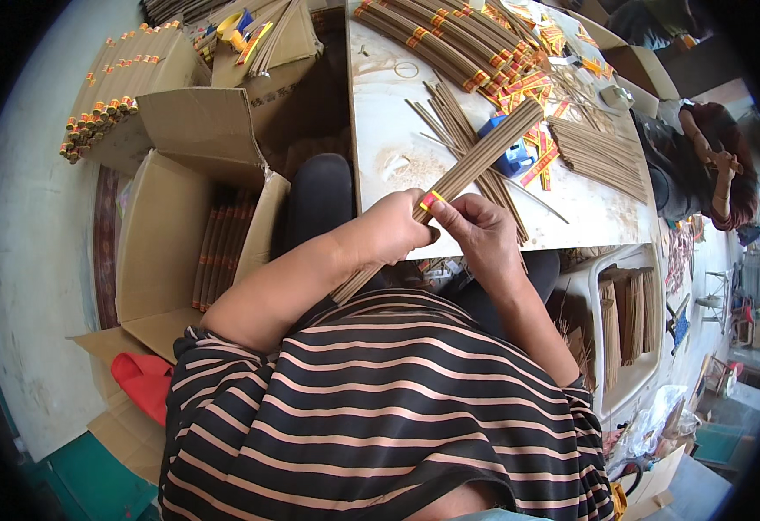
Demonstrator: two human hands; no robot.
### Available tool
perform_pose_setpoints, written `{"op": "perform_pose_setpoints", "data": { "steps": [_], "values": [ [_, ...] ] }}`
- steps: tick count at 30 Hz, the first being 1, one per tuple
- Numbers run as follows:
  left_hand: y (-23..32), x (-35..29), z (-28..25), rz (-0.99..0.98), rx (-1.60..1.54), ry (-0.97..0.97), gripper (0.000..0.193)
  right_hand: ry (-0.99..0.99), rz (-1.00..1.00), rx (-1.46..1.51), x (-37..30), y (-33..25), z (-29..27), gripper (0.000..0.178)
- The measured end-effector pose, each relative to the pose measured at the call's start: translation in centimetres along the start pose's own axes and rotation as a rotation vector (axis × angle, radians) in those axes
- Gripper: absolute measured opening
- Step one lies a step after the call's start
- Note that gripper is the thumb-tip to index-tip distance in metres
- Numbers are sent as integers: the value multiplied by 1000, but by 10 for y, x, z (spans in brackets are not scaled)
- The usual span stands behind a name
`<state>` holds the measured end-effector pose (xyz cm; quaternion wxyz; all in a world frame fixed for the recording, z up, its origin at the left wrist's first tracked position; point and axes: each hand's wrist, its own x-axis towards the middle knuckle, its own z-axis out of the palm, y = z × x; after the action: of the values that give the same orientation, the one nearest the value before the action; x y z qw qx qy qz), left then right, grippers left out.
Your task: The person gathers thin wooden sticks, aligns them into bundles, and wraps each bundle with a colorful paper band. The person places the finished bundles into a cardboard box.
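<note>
A bundle of thin brown incense sticks (487, 154) slants across my lap, its far end reaching over the white table. My left hand (390, 229) is closed around its middle. A red and yellow paper band (431, 201) lies on the bundle just beyond that hand. My right hand (487, 236) presses the band with its thumb; the fingers behind are partly hidden. Beyond the bundle's far part stands a blue tape dispenser (515, 160), partly covered. Loose incense sticks (455, 116) lie on the table under and beside the bundle.
Banded bundles (449, 42) and scattered paper bands (532, 89) cover the table's (380, 122) far side. An open cardboard box (158, 234) with bundles stands at my left. A white bin (604, 347) of sticks is at my right. Another person (720, 161) sits far right.
</note>
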<state>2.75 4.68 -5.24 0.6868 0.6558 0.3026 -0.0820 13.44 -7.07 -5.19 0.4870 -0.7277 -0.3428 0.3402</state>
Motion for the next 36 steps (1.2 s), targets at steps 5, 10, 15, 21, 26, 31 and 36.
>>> {"op": "perform_pose_setpoints", "data": {
  "steps": [5,10,15,21,26,31,36],
  "values": [
    [-6,-6,9,72,176,91,36,-12,9,-17,-10,1,3,28],
    [-11,-20,18,109,142,65,36,-64,88,102,-23,1,0,27],
    [-11,-31,23,122,13,-12,34,-72,141,205,-34,0,-5,25],
    [-11,-37,20,109,-194,-185,35,-85,100,289,-38,10,-8,23],
    [-16,-33,23,172,-141,-175,47,-104,128,239,-38,1,-11,23],
    [-13,-33,22,144,-161,-161,46,-128,95,260,-36,0,-13,24],
    [-12,-32,21,118,-228,-191,44,-133,117,376,-37,0,-13,24]
  ]
}}
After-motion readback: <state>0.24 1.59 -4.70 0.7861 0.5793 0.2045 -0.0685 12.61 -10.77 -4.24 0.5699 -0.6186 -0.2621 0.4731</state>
